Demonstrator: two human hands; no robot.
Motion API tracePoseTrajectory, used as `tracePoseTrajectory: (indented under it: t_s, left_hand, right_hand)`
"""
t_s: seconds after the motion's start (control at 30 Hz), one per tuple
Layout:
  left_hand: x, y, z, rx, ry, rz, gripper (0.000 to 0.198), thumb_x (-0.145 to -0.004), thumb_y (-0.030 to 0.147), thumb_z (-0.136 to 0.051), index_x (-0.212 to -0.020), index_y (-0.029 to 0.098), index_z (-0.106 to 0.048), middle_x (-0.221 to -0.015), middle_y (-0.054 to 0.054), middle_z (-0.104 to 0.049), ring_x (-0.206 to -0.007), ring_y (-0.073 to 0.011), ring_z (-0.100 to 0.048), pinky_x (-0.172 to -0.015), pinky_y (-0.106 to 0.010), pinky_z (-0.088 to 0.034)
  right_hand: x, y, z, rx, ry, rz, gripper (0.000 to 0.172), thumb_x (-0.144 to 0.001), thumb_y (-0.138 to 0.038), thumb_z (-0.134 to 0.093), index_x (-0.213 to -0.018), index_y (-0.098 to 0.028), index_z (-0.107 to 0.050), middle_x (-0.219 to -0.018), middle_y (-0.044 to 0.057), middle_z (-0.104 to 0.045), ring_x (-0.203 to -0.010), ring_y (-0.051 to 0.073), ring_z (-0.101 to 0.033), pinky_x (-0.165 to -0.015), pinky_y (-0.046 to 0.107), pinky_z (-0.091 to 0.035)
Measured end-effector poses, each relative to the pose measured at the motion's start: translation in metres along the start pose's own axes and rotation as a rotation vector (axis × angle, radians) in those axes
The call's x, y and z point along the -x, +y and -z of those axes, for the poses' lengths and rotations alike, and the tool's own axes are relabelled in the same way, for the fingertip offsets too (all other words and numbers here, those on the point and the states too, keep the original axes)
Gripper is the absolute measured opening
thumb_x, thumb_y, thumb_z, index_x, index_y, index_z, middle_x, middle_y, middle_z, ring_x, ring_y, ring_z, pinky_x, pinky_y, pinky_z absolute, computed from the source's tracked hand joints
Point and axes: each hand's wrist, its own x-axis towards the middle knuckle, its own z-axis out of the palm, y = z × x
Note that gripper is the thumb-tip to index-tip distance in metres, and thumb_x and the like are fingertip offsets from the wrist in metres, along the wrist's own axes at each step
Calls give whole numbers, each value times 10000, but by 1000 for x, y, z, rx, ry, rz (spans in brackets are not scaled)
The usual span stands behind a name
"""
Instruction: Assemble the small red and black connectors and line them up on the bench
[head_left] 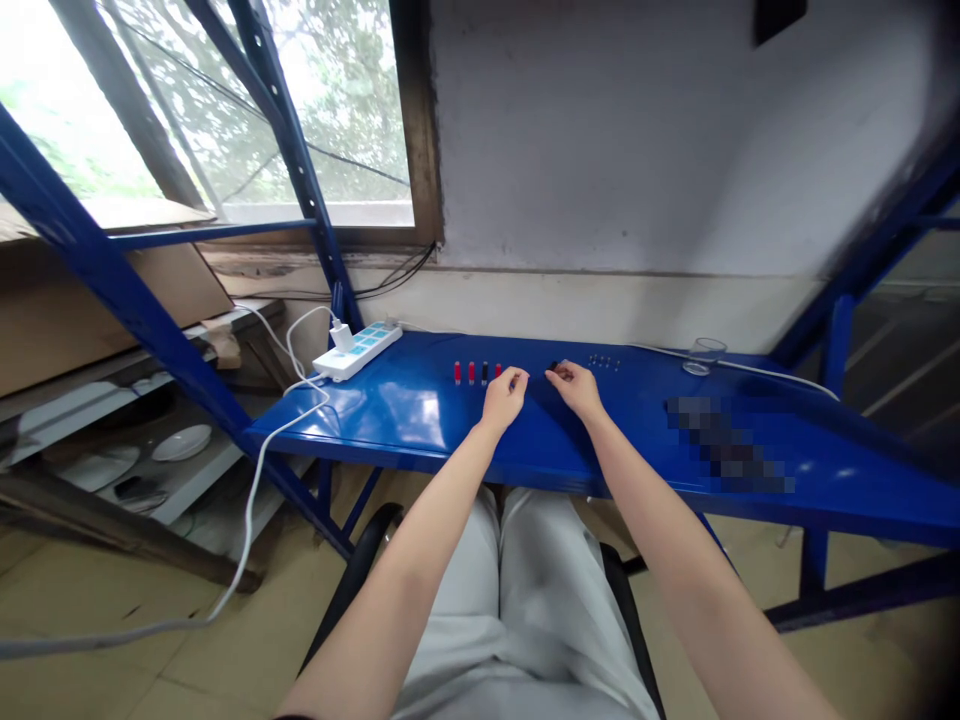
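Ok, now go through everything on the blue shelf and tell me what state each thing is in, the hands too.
Left hand: fingers curled, above the shelf; any held piece too small to tell.
Right hand: fingertips drawn together beside the black piece.
Black piece: small, standing at the right hand's fingertips.
Red and black pieces: upright in a row.
Power strip: white, plug inserted.
Glass: clear, upright.

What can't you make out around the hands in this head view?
Head view:
The small dark piece at the right hand: too small, partly hidden by the fingers.
The left hand: its curled fingers hide whether it holds anything.
The tiny dark pieces on the blue bench: too small to identify.
The pixelated patch: blurred out.
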Motion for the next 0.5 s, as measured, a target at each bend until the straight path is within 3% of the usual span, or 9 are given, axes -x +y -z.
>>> tracePoseTrajectory:
  t_s: [0.07, 0.17, 0.5]
  left_hand:
    - [0, -4, 0, -41, 6, -27, 218, -834, 339, -463, -820, 185, -616, -607, 9, -527, -558, -107, -485, -574, -209, -372]
    - [1, -6, 0, -57, 12, -36, 243, -842, 357, -444, -801, 186, -613, -576, 10, -508, -534, -110, -467, -553, -214, -352]
    - [3, -3, -2, -113, -42, -90, 296, -840, 387, -442, -694, 184, -599, -510, 18, -446, -488, -107, -395, -519, -231, -283]
  right_hand:
    - [-14, 12, 2, 148, 37, -73, 219, -718, -383, -570, -704, -166, -592, -692, 57, -629, -645, 169, -552, -617, 279, -409]
    - [-32, 23, 2, 292, -20, -149, 155, -723, -325, -579, -727, -175, -613, -708, 54, -641, -669, 178, -570, -616, 278, -407]
    - [-57, 39, -14, 403, -75, -223, 118, -709, -301, -627, -743, -190, -654, -755, 71, -661, -712, 187, -604, -635, 286, -435]
